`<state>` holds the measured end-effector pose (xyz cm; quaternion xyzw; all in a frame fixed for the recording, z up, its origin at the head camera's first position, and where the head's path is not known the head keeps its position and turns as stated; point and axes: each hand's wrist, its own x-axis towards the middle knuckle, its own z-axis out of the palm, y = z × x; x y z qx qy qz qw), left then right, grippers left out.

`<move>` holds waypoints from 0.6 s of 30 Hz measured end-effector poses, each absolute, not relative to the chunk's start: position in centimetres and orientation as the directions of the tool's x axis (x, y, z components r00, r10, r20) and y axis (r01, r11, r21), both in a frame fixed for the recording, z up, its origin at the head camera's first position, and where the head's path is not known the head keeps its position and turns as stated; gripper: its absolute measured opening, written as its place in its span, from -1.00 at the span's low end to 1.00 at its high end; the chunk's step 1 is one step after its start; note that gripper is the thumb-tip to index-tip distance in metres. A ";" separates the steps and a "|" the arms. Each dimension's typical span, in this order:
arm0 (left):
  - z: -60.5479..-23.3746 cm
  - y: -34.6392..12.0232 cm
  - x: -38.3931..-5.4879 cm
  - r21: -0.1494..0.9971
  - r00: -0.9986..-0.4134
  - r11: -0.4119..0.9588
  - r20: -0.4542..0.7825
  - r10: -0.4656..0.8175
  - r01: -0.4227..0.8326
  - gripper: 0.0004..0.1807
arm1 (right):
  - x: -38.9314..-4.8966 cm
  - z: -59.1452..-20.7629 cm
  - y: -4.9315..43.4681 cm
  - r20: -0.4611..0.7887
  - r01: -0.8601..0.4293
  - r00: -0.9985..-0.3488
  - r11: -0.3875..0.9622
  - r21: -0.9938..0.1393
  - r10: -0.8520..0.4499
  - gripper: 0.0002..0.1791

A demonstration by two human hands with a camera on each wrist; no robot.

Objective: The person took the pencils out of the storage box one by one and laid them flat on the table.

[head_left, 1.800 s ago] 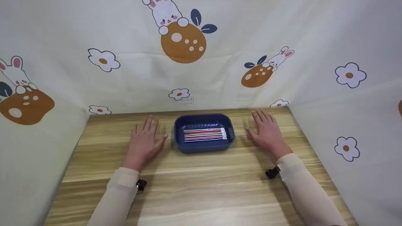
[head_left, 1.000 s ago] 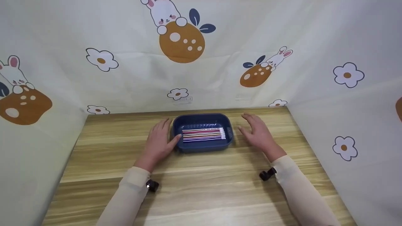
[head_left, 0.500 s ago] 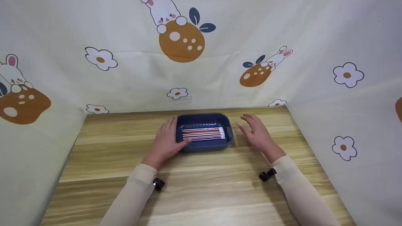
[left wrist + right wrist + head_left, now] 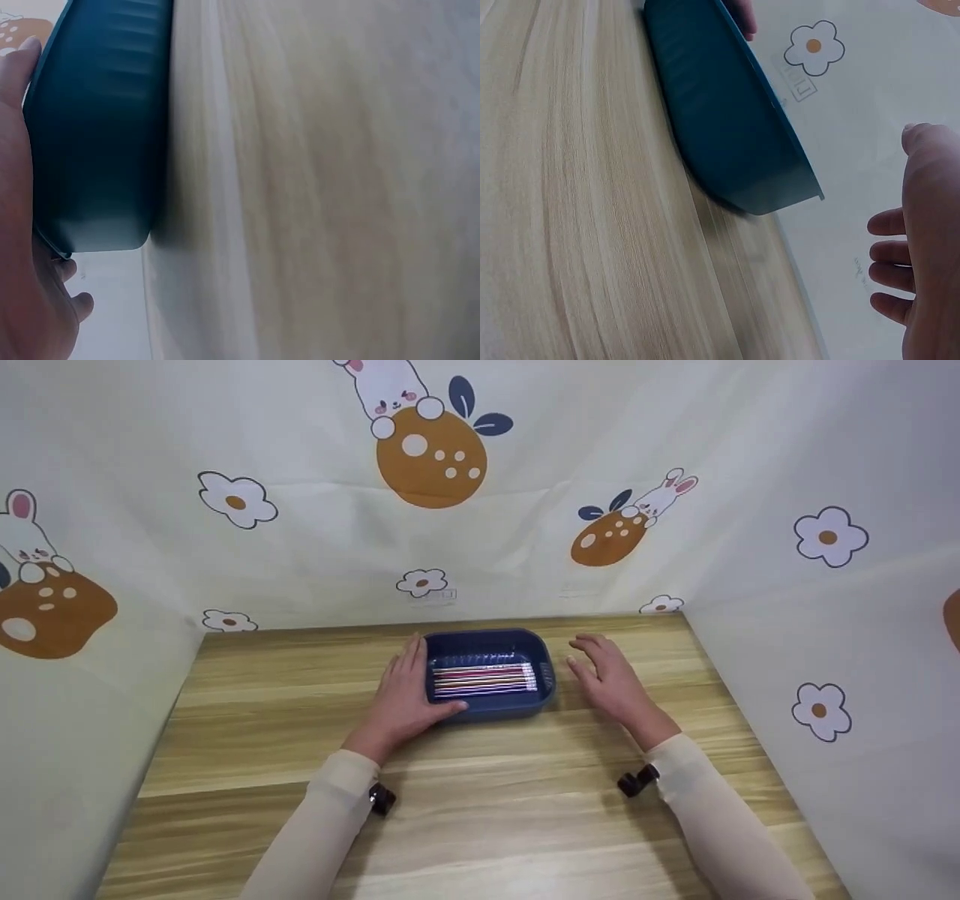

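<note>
A dark blue plastic basket (image 4: 491,709) stands on the table near the back wall, with several striped pencils (image 4: 484,680) lying side by side in it, white ends to the right. My left hand (image 4: 401,697) holds the basket's left end, thumb along the front rim and fingers round the far left corner. In the left wrist view, the hand (image 4: 22,195) sits against the basket's wall (image 4: 97,150). My right hand (image 4: 611,682) hovers apart from the basket's right end, fingers loosely bent. The right wrist view shows that hand (image 4: 937,247) with nothing in it.
The wood-grain table (image 4: 480,810) runs back to a pale cloth wall (image 4: 330,540) printed with rabbits and flowers. More cloth (image 4: 885,637) closes off the right side, and also the left. Small black cameras (image 4: 382,799) sit on both wrists.
My left hand has moved right from the table to the basket's left end and taken hold of it. The right hand has shifted slightly left, its fingers bending more. The basket stays put.
</note>
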<state>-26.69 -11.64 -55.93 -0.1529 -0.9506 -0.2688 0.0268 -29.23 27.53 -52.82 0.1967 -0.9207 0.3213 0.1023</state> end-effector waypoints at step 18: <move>-56.2 -11.6 -26.8 0.560 -0.959 0.781 0.111 0.262 0.278 0.67 | -28.7 -50.8 23.5 0.393 -0.660 -0.751 0.571 -0.489 -0.531 -0.67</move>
